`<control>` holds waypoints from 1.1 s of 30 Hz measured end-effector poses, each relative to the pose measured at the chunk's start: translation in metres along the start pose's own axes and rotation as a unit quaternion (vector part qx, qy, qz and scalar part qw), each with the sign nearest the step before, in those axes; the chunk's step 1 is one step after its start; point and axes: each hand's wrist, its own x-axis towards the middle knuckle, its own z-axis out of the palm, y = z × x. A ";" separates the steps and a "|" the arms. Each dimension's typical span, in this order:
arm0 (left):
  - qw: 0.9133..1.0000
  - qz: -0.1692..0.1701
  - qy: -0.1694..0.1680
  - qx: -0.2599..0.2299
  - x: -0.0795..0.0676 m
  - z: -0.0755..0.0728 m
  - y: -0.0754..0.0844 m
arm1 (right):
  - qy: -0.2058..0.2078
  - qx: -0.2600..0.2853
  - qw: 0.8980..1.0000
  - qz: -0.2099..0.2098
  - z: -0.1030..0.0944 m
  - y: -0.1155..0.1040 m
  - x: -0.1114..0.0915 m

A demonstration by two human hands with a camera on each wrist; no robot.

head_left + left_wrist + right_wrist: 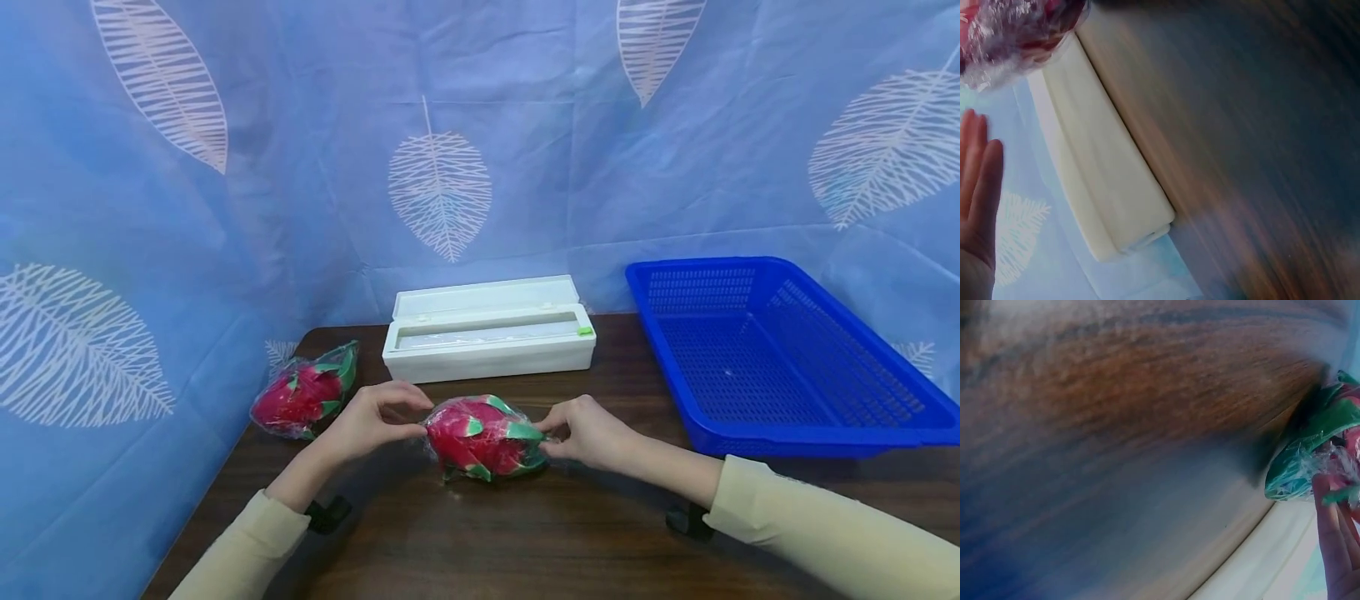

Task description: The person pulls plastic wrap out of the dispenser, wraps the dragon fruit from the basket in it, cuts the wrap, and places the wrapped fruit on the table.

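A red dragon fruit (483,439) with green scales, wrapped in clear plastic film, lies on its side on the dark wooden table between both hands. At its left end is my left hand (382,421), thumb tip close to the film; in the left wrist view the fingers (988,181) look straight and apart from the wrapped fruit (1016,37). My right hand (588,433) pinches the fruit's right end between thumb and fingers. In the right wrist view, fingertips (1324,487) press the crumpled film by the green tips (1310,456); the thumb is hidden there.
A second wrapped dragon fruit (300,396) lies at the table's left edge. Behind the hands stands a white cling film box (487,362) with its lid up. A blue plastic basket (678,375) occupies the right side. A leaf-patterned blue cloth (525,167) hangs behind.
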 end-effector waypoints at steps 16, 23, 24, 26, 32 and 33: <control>0.998 -0.042 -0.037 -0.032 0.008 0.000 -0.004 | 0.017 0.001 1.000 0.019 -0.006 0.009 0.013; 0.997 -0.061 -0.035 -0.041 0.008 -0.003 -0.007 | 0.036 0.032 0.998 0.028 -0.004 0.011 0.019; 0.996 -0.061 -0.036 -0.046 0.008 -0.003 -0.008 | 0.040 0.033 0.998 0.029 -0.004 0.011 0.021; 0.996 -0.057 -0.043 -0.060 0.008 -0.004 -0.009 | 0.044 0.034 0.998 0.033 -0.004 0.013 0.024; 0.992 -0.038 -0.082 -0.090 0.007 -0.005 -0.012 | 0.026 0.048 0.997 0.062 -0.006 0.015 0.030; 0.992 -0.035 -0.082 -0.084 0.008 -0.005 -0.013 | 0.022 0.049 0.996 0.064 -0.007 0.015 0.031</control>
